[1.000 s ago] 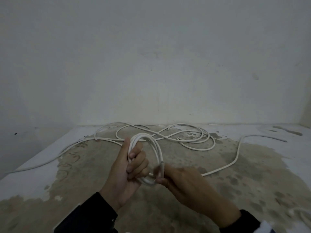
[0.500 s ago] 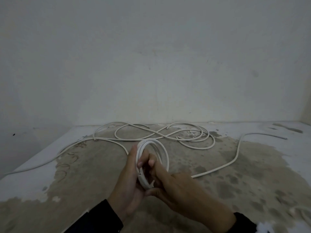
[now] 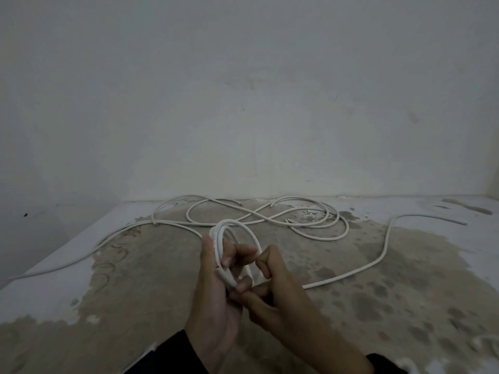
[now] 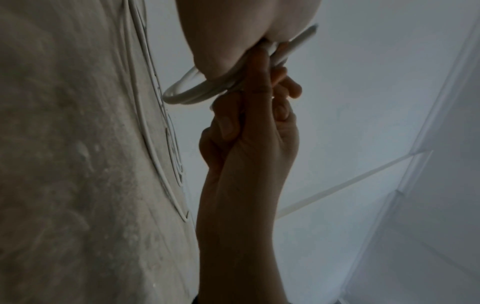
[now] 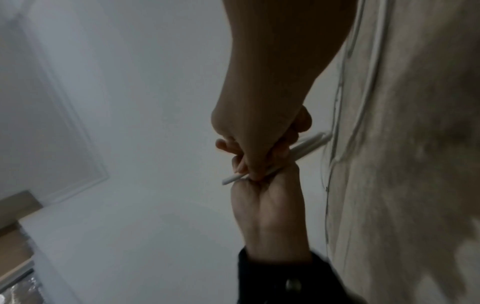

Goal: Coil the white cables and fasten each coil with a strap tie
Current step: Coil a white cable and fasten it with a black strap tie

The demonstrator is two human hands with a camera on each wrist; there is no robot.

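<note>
A small coil of white cable [image 3: 237, 224] stands upright between both hands over the worn floor. My left hand [image 3: 216, 282] grips its left side, thumb along the bundle and fingers curled through the loop. My right hand [image 3: 267, 276] curls round the coil's lower right part, close against the left fingers. The left wrist view shows the coil [image 4: 187, 96] held by the left hand [image 4: 249, 133] with the right hand [image 4: 233, 30] above. In the right wrist view a cable end [image 5: 228, 181] sticks out between the two fists. No strap tie is visible.
The held cable's loose tail [image 3: 386, 238] snakes away to the right over the floor. A tangle of more white cables [image 3: 310, 225] lies by the white wall [image 3: 243, 103], and one strand [image 3: 81, 257] runs off left. A pale object [image 3: 486, 344] shows at the bottom right edge.
My right hand moved from pinching the coil's lower right edge in against the left fingers. The coil turned more edge-on, and the tail on the floor was drawn slightly nearer.
</note>
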